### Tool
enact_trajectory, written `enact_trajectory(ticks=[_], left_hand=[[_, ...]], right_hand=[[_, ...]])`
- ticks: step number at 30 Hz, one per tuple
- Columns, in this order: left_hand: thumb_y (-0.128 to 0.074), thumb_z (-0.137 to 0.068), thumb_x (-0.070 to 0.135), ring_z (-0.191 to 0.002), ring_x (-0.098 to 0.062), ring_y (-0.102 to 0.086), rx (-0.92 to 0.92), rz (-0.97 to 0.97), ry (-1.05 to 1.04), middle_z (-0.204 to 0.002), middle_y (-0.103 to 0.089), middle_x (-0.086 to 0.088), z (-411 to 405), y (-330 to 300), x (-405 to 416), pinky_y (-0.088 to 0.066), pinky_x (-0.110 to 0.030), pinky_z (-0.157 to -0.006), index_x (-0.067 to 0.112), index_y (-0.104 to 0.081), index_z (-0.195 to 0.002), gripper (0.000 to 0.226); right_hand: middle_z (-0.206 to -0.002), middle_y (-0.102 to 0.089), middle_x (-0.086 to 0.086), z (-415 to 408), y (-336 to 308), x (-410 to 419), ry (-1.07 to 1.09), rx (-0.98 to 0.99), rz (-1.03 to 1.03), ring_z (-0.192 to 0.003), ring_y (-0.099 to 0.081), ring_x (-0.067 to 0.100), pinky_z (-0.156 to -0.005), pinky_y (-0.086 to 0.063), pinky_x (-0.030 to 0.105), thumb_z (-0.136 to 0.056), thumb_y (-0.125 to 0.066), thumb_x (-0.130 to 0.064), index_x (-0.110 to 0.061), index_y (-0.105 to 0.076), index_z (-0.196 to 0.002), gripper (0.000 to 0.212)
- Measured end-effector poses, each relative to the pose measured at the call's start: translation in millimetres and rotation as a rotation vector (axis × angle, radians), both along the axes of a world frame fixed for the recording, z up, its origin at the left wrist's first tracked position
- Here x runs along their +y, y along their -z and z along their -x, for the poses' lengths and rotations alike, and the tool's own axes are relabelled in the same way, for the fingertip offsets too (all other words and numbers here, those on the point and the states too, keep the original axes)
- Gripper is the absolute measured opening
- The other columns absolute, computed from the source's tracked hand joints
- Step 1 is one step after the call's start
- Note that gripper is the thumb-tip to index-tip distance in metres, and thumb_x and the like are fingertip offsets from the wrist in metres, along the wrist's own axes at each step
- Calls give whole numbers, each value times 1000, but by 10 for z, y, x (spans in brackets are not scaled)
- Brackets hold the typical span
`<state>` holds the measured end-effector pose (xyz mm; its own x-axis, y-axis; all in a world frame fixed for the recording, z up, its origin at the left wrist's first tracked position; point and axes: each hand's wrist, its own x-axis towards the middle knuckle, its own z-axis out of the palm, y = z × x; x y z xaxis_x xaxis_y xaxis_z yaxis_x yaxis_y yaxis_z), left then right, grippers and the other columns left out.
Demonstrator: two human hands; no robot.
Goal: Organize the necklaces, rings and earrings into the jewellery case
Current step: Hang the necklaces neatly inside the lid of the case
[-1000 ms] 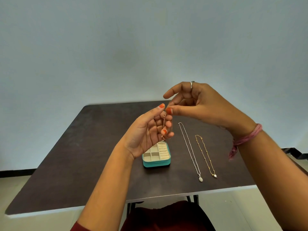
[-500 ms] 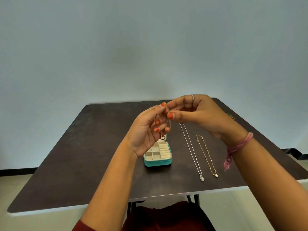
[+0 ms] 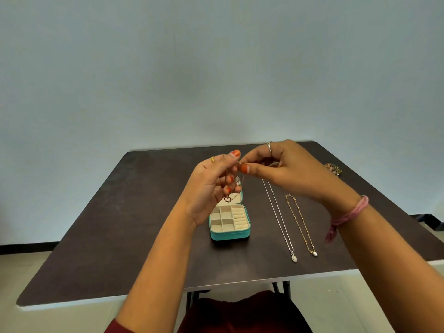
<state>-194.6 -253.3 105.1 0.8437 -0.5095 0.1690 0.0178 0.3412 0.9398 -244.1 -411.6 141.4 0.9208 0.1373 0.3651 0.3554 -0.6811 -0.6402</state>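
Note:
A thin rose-gold necklace with a ring pendant (image 3: 227,199) hangs from both hands above the open teal jewellery case (image 3: 230,234). My left hand (image 3: 213,183) curls its fingers round the chain. My right hand (image 3: 281,168) pinches the chain's top end between thumb and forefinger, close against my left thumb. The case has cream compartments and ring rolls, and its lid stands up behind my left hand. A silver necklace (image 3: 280,216) and a gold beaded necklace (image 3: 301,227) lie stretched out on the dark table (image 3: 144,212), right of the case.
A small heap of jewellery (image 3: 334,168) lies near the table's far right edge. The table's front edge runs just above my lap. A pale wall stands behind the table.
Both hands have drawn together and lowered a little. My right thumb and forefinger have closed on the top of the chain beside my left thumb.

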Motion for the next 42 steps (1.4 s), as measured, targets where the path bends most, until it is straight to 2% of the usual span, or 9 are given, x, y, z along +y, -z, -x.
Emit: enact_trajectory(ticks=[7, 10, 15, 21, 26, 32, 36, 40, 42], left_hand=[[-62, -75, 26, -43, -7, -49, 16, 166, 11, -51, -54, 2, 44, 97, -68, -53, -20, -54, 12, -68, -67, 17], [-62, -76, 23, -48, -8, -56, 24, 220, 26, -57, -59, 1, 29, 139, -71, -55, -21, -60, 9, -65, -76, 14], [-61, -80, 24, -47, -6, -50, 40, 225, 16, -55, -55, 3, 5, 158, -35, -53, -19, -58, 11, -67, -75, 15], [-60, -79, 25, -42, -3, -36, 78, 250, -5, -49, -45, 5, -10, 161, -85, -47, -20, -55, 9, -67, -80, 17], [-61, -80, 22, -47, -4, -42, 58, 237, -10, -55, -52, 6, -32, 193, -51, -49, -21, -61, 10, -63, -89, 15], [-65, -74, 16, -60, -10, -55, 54, 200, -7, -65, -60, 0, -44, 260, -26, -54, -24, -67, 11, -66, -90, 17], [-63, -75, 6, -66, -11, -63, 143, 276, 26, -73, -67, -2, -57, 309, -61, -57, -25, -70, 9, -68, -95, 21], [-61, -76, 2, -77, -11, -68, 220, 377, 45, -87, -71, -3, -61, 352, -77, -58, -25, -73, 11, -71, -102, 29], [-60, -76, -1, -83, -12, -68, 244, 420, 44, -93, -71, -4, -57, 373, -88, -58, -25, -74, 11, -70, -106, 34]], right_hand=[[-80, -69, -1, 11, 3, 33, -81, 258, -481, -65, -51, 5, -61, -43, 20, -89, -57, -8, -13, -70, -81, 17], [-73, -68, -5, -4, 9, 31, -76, 302, -582, -63, -50, 5, -58, -45, 16, -89, -56, -6, -11, -69, -82, 15], [-80, -70, -1, -33, 58, 31, -107, 259, -585, -69, -56, 5, -57, -45, 14, -82, -67, -11, -14, -71, -86, 6], [-84, -73, 3, -48, 98, 93, -79, 186, -589, -73, -67, 1, -54, -44, 7, -79, -71, -2, -5, -67, -105, 27], [-86, -74, 2, -38, 6, 64, -73, 205, -483, -75, -66, -3, -60, -44, 6, -80, -70, -5, -6, -71, -103, 23], [-83, -75, -4, -69, -111, -7, 50, 131, -170, -84, -69, 6, -82, -55, 25, -80, -73, -20, -22, -74, -86, 6], [-79, -73, -7, -100, -127, 12, 53, 104, -171, -73, -65, -2, -67, -48, 13, -84, -70, -21, -22, -73, -86, 4], [-81, -73, -5, -122, -115, 60, 52, 89, -189, -75, -66, 0, -68, -50, 12, -86, -68, -17, -17, -72, -88, 5], [-76, -71, -7, -127, -110, 93, 54, 89, -216, -69, -64, -5, -61, -46, 9, -86, -67, -15, -17, -72, -87, 5]])
